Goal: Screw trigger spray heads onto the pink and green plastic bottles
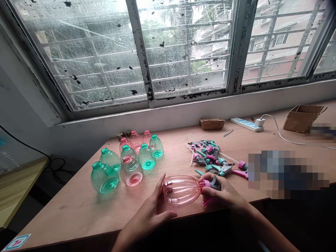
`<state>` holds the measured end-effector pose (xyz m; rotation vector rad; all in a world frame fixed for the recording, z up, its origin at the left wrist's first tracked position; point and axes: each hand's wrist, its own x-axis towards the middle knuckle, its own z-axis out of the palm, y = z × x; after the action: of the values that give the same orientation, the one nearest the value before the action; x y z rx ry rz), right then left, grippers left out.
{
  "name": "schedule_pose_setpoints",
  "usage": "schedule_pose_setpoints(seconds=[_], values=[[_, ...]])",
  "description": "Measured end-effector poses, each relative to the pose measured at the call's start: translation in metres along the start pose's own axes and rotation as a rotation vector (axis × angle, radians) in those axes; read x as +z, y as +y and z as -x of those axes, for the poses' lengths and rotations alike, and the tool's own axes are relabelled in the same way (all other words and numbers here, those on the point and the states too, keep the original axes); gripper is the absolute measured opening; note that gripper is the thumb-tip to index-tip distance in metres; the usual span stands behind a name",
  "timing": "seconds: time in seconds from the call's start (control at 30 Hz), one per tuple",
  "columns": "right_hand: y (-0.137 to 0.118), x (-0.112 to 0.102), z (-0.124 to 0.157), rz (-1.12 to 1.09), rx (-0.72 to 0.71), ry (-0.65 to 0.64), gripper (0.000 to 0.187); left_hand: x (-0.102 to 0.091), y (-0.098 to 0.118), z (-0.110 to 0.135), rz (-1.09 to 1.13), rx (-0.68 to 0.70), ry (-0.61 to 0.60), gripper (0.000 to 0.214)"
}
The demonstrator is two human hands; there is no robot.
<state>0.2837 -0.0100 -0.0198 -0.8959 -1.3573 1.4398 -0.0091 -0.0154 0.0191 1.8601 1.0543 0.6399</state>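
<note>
A clear pink spray bottle lies sideways between my hands above the table's front edge. My left hand cups its base, thumb below and fingers along the far side. At the neck, my right hand grips the grey and pink spray head, whose pink trigger points down. To the left stand several open bottles without heads, such as a green bottle and a pink bottle. Beyond my right hand lies a pile of loose spray heads with white tubes.
Along the wall are a brown cardboard packet, a white power strip with a plugged-in charger and cable, and an open cardboard box. A blurred patch covers the right side. Windows rise behind the wooden table.
</note>
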Motion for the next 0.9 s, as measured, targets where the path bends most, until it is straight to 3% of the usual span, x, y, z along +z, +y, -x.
schedule_pose_setpoints(seconds=[0.6, 0.9], values=[[0.0, -0.001, 0.0, 0.043, -0.024, 0.002, 0.039, 0.0, -0.01, -0.002, -0.015, 0.022, -0.01, 0.099], [-0.001, 0.0, 0.0, 0.032, -0.028, -0.005, 0.038, -0.001, -0.005, -0.002, -0.039, -0.003, 0.006, 0.103]])
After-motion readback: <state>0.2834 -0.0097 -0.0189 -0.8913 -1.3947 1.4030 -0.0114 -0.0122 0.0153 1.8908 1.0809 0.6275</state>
